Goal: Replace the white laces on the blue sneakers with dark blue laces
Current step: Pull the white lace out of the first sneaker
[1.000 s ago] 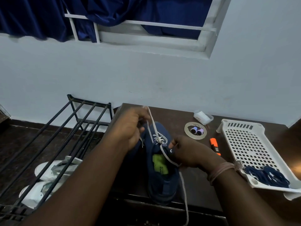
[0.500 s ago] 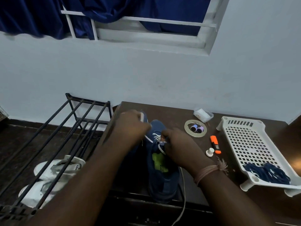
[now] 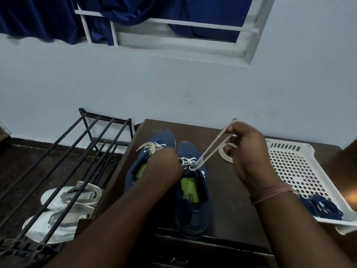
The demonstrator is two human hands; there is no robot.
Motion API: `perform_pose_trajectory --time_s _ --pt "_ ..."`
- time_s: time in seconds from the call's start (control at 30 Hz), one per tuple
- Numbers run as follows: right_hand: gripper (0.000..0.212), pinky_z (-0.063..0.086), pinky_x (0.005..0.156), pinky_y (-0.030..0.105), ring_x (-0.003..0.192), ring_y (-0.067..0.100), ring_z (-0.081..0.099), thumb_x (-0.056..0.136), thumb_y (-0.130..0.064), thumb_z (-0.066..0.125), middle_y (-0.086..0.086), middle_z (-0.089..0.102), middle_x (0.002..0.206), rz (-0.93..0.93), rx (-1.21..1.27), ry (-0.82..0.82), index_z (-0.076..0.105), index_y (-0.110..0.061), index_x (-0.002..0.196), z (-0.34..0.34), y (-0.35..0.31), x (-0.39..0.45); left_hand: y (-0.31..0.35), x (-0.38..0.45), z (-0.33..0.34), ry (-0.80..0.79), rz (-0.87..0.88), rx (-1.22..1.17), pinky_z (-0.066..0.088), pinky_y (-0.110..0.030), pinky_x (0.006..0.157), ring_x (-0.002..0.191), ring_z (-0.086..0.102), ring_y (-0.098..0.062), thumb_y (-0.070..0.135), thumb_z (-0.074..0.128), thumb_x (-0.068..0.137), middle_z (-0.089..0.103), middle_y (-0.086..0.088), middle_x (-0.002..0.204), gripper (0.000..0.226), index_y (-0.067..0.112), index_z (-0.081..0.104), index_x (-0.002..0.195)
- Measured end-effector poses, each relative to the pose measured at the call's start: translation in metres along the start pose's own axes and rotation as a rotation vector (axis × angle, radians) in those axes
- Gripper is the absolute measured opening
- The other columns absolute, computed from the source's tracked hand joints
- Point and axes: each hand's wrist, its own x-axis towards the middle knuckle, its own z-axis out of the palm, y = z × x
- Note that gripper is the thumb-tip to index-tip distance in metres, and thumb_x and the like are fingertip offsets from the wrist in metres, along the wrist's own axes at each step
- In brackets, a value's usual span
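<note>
While two blue sneakers (image 3: 191,190) sit side by side on the dark table (image 3: 231,200), toes twd the wall, a white lace (image 3: 210,149) runs taut from the rt shoe's eyelets up to the rt hand (image 3: 245,151), which pinches it. Left hand (image 3: 164,161) rests on the shoes by the laces; can't tell its grip. Navy laces (image 3: 320,206) lie in a white tray (image 3: 295,165) at rt. Black rack (image 3: 77,151) w/ white shoes (image 3: 63,209) under it stands left.
</note>
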Motion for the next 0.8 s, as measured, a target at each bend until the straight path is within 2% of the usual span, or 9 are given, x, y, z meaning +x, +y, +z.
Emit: perform_pose_trajectory --time_s 0.1,0.17,0.23,0.3,0.37,0.43,0.5,0.6,0.8 --pt "0.024 0.034 0.058 0.028 0.061 0.016 0.044 0.090 -0.025 0.058 0.001 0.053 0.073 -0.063 0.369 0.012 0.055 -0.019 0.067 -0.014 -0.020 0.000 -0.002 0.001 0.001 -0.025 -0.014 -0.030 0.056 -0.036 0.090 0.101 0.069 -0.028 0.017 0.061 0.091 0.073 -0.013 0.105 0.022 0.008 0.064 0.111" --pt "0.028 0.036 0.056 0.026 0.059 0.015 0.044 0.094 -0.030 0.055 0.002 0.054 0.072 -0.074 0.435 0.008 0.053 -0.019 0.068 -0.023 -0.028 0.002 -0.002 0.002 0.000 -0.045 -0.031 -0.061 0.056 -0.038 0.091 0.100 0.070 -0.028 0.016 0.060 0.091 0.073 -0.013 0.103 0.021 0.008 0.065 0.110" --pt "0.030 0.038 0.052 0.026 0.053 0.015 0.046 0.095 -0.024 0.053 0.003 0.057 0.068 -0.035 0.151 0.050 0.055 -0.017 0.066 -0.026 -0.025 0.004 -0.001 0.003 0.000 -0.059 -0.026 -0.084 0.056 -0.038 0.090 0.098 0.069 -0.028 0.016 0.061 0.091 0.073 -0.013 0.101 0.019 0.006 0.067 0.106" --pt "0.028 0.046 0.052 0.028 0.050 0.017 0.052 0.092 -0.026 0.055 0.011 0.062 0.068 0.061 -0.358 0.022 0.061 -0.012 0.069 -0.024 -0.009 0.004 0.002 0.000 0.002 -0.024 -0.016 -0.108 0.055 -0.038 0.086 0.094 0.067 -0.027 0.021 0.063 0.089 0.072 -0.011 0.096 0.019 0.006 0.069 0.100" --pt "0.034 0.054 0.061 0.039 0.055 0.018 0.054 0.086 -0.041 0.063 0.014 0.064 0.067 0.112 -0.789 -0.189 0.063 -0.010 0.071 -0.022 0.017 -0.003 0.003 -0.002 0.006 0.022 -0.010 -0.143 0.054 -0.040 0.084 0.090 0.065 -0.025 0.029 0.066 0.086 0.070 -0.008 0.090 0.022 0.009 0.066 0.094" --pt "0.045 0.051 0.061 0.040 0.059 0.019 0.055 0.076 -0.051 0.075 0.008 0.063 0.069 0.176 -1.026 -0.351 0.059 -0.010 0.078 -0.013 0.034 -0.013 0.003 -0.003 0.008 0.045 -0.004 -0.144 0.053 -0.039 0.085 0.091 0.064 -0.023 0.032 0.067 0.086 0.070 -0.005 0.092 0.023 0.011 0.065 0.095" --pt "0.054 0.058 0.065 0.042 0.070 0.024 0.064 0.068 -0.047 0.085 0.011 0.067 0.083 0.196 -1.110 -0.399 0.056 -0.008 0.090 -0.003 0.045 -0.016 0.002 -0.002 0.008 0.036 0.007 -0.113 0.053 -0.037 0.085 0.093 0.064 -0.024 0.027 0.066 0.087 0.070 -0.006 0.095 0.019 0.011 0.066 0.097" --pt "0.046 0.059 0.075 0.051 0.082 0.030 0.069 0.069 -0.030 0.086 0.014 0.067 0.090 0.218 -1.140 -0.412 0.055 -0.010 0.097 0.002 0.050 -0.011 0.000 0.005 0.005 0.008 0.047 -0.065 0.051 -0.036 0.085 0.097 0.064 -0.025 0.024 0.065 0.090 0.071 -0.007 0.100 0.017 0.010 0.066 0.100" --pt "0.010 0.060 0.077 0.042 0.087 0.035 0.070 0.086 -0.012 0.061 0.021 0.069 0.095 0.246 -1.213 -0.276 0.054 -0.008 0.079 -0.016 0.055 -0.004 -0.012 0.015 0.006 0.047 0.033 0.119 0.046 -0.036 0.082 0.100 0.061 -0.027 0.016 0.061 0.092 0.064 -0.010 0.109 0.022 0.009 0.052 0.111"
